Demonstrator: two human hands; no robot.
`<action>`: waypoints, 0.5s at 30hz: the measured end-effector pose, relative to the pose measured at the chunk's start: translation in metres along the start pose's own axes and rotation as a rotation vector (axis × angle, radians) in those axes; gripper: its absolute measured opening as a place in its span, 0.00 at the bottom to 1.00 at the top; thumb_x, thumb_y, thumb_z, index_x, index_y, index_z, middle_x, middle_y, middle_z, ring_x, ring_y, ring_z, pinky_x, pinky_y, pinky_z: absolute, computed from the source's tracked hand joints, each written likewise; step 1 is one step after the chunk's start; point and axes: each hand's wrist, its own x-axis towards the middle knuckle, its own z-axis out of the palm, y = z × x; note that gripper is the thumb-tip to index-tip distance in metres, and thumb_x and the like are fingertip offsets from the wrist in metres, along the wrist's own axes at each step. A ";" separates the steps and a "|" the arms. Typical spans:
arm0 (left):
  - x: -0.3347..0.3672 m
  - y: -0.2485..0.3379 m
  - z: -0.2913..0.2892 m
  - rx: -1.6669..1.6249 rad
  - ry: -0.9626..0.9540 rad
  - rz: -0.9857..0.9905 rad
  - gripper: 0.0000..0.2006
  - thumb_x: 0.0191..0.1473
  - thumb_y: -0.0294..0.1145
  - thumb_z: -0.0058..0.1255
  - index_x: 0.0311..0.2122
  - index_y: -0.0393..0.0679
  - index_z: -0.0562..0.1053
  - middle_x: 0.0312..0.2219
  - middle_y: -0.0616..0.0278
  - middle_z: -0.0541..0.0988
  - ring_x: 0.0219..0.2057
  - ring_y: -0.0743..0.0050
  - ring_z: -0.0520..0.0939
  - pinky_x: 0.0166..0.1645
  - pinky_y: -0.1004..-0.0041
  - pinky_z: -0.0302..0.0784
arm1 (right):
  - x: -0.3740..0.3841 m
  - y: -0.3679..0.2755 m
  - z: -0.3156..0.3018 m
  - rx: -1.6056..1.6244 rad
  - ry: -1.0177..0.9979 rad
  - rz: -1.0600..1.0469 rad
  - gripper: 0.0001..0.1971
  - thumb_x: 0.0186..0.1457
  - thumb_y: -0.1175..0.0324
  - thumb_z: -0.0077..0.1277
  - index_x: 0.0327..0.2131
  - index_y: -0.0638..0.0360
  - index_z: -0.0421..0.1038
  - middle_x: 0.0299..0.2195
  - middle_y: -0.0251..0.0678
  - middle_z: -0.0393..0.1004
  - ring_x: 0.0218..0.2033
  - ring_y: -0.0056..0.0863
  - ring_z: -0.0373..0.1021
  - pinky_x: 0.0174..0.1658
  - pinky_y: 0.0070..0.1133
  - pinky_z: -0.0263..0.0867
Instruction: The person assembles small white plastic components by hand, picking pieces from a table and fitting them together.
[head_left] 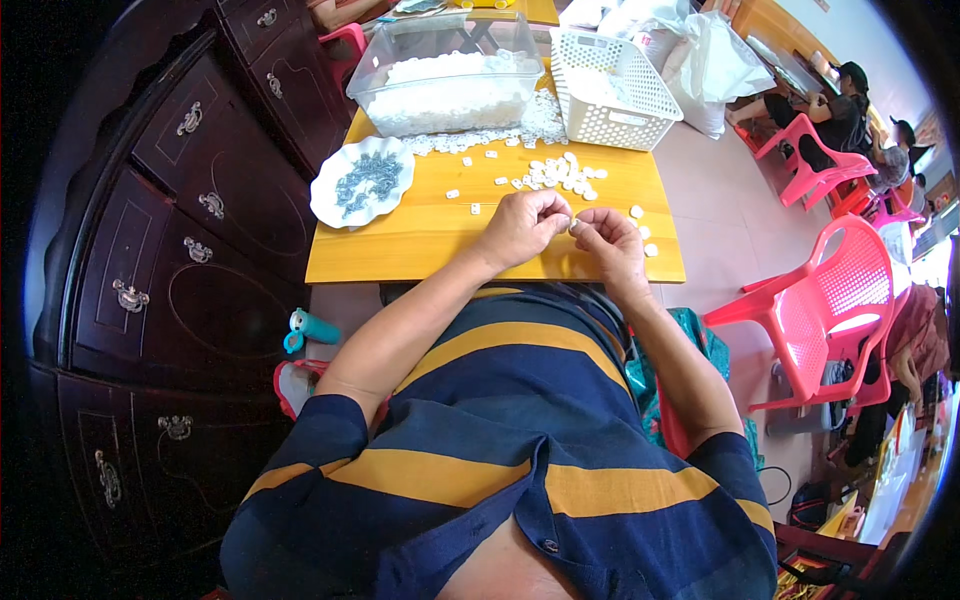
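Observation:
Both my hands meet over the near part of a yellow table (400,255). My left hand (525,225) pinches with thumb and forefinger, and my right hand (612,243) pinches right beside it. Between the fingertips is a small white piece (573,226), mostly hidden, so which hand bears it is hard to tell. Just beyond my hands lies a pile of small white pieces (567,174). A few round white pieces (644,232) sit to the right of my right hand. Farther left stands a white scalloped plate (325,190) with small grey metal-looking parts (370,182) on it.
At the table's far side are a clear plastic bin (450,60) full of white pieces and a white perforated basket (625,100). Dark wooden cabinets (160,220) line the left. Pink chairs (830,290) and seated people (850,110) are to the right. A teal bottle (318,327) is below left.

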 end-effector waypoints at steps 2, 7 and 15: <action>-0.001 0.002 0.000 0.017 -0.001 -0.003 0.02 0.54 0.24 0.56 0.32 0.38 0.77 0.21 0.70 0.77 0.22 0.87 0.72 0.29 0.78 0.70 | -0.001 0.000 -0.001 -0.012 -0.006 -0.007 0.07 0.57 0.73 0.57 0.39 0.62 0.74 0.31 0.28 0.77 0.31 0.15 0.72 0.38 0.14 0.69; -0.001 0.003 0.001 0.012 0.004 -0.003 0.02 0.54 0.24 0.55 0.32 0.38 0.77 0.21 0.69 0.78 0.22 0.87 0.72 0.29 0.78 0.70 | -0.003 -0.003 0.003 0.021 0.012 -0.018 0.07 0.56 0.74 0.58 0.38 0.65 0.74 0.30 0.28 0.76 0.30 0.14 0.71 0.36 0.14 0.68; 0.000 -0.006 0.002 -0.033 -0.017 -0.024 0.02 0.54 0.22 0.55 0.32 0.37 0.77 0.22 0.68 0.79 0.23 0.87 0.74 0.29 0.79 0.72 | -0.002 0.003 0.000 -0.032 -0.008 0.019 0.07 0.57 0.74 0.57 0.38 0.65 0.74 0.30 0.28 0.76 0.30 0.13 0.71 0.36 0.12 0.67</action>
